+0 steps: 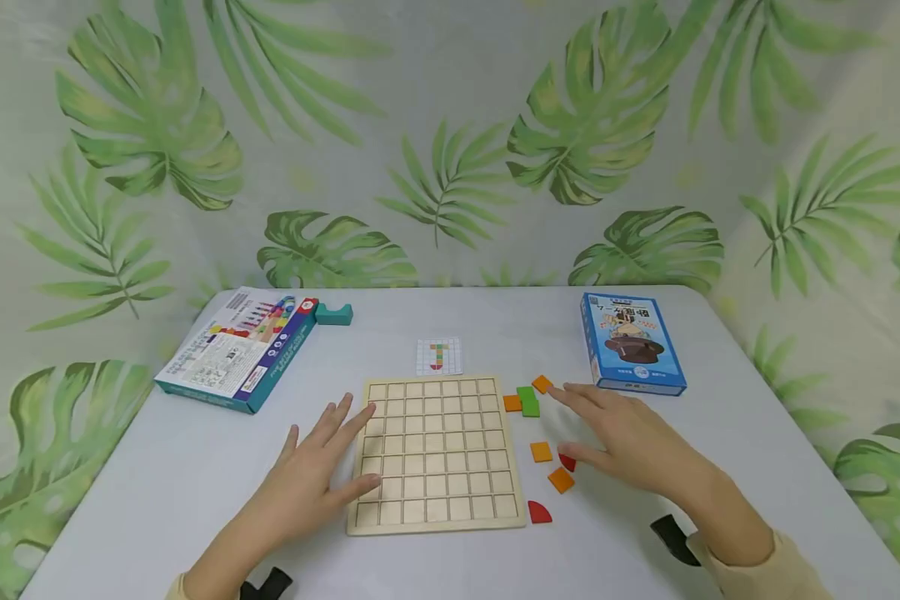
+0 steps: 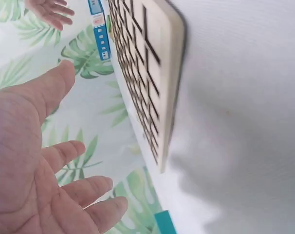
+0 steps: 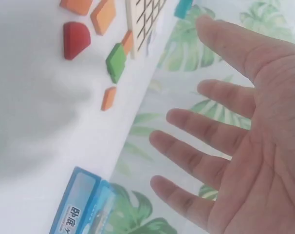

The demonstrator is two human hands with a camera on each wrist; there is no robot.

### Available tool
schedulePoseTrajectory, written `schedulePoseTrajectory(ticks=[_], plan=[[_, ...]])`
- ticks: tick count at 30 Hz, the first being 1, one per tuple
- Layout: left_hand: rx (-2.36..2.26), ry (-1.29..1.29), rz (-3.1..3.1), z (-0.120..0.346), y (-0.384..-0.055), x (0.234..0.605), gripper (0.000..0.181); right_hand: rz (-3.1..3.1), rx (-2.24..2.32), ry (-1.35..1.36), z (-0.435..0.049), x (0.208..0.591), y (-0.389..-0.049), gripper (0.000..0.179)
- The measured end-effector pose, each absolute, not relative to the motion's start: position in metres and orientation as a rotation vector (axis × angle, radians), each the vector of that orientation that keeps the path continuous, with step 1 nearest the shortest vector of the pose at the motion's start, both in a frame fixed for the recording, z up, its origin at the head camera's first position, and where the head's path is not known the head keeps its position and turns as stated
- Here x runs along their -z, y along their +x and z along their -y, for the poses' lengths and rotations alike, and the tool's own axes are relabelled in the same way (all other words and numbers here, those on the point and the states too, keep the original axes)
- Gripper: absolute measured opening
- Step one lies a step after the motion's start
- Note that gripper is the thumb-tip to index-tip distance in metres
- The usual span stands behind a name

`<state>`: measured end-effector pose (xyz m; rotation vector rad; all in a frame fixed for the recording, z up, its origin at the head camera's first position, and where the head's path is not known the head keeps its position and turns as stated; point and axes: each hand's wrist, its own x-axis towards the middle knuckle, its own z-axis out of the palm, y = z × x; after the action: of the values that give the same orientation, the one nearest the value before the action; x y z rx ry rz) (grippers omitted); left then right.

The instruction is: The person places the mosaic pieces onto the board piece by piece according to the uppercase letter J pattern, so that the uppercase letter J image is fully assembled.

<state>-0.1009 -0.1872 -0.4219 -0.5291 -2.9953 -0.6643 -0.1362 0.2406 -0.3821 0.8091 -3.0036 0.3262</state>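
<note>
A square wooden grid board (image 1: 437, 454) lies in the middle of the table, its cells bare. My left hand (image 1: 303, 483) is spread over the board's left edge, holding nothing. To the board's right my right hand (image 1: 630, 437), also holding nothing, hovers with fingers extended above loose flat pieces. Among these are orange squares (image 1: 542, 452), green pieces (image 1: 528, 402) and a red quarter-round piece (image 1: 539, 512). Another red piece (image 3: 76, 40) is partly hidden by my right thumb in the head view. Behind the board lies a small pattern card (image 1: 438, 357) with a coloured T-like figure.
A game box (image 1: 232, 350) lies at the back left, with a teal block (image 1: 334, 314) beside it. At the back right is a blue box (image 1: 633, 343). A leaf-printed cloth (image 1: 450, 150) hangs behind the white table (image 1: 390, 325).
</note>
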Motion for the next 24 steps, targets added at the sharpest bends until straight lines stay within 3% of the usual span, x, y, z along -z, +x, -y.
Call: schedulePoseTrajectory(ticks=[8, 24], plan=[[0.936, -0.519, 3.099, 0.201, -0.109, 0.434, 0.087, 3.024, -0.323, 0.795, -0.239, 0.389, -0.165, 0.057], [1.083, -0.56, 3.258, 0.211, -0.116, 0.442, 0.107, 3.095, -0.343, 0.885, -0.208, 0.418, -0.209, 0.044]])
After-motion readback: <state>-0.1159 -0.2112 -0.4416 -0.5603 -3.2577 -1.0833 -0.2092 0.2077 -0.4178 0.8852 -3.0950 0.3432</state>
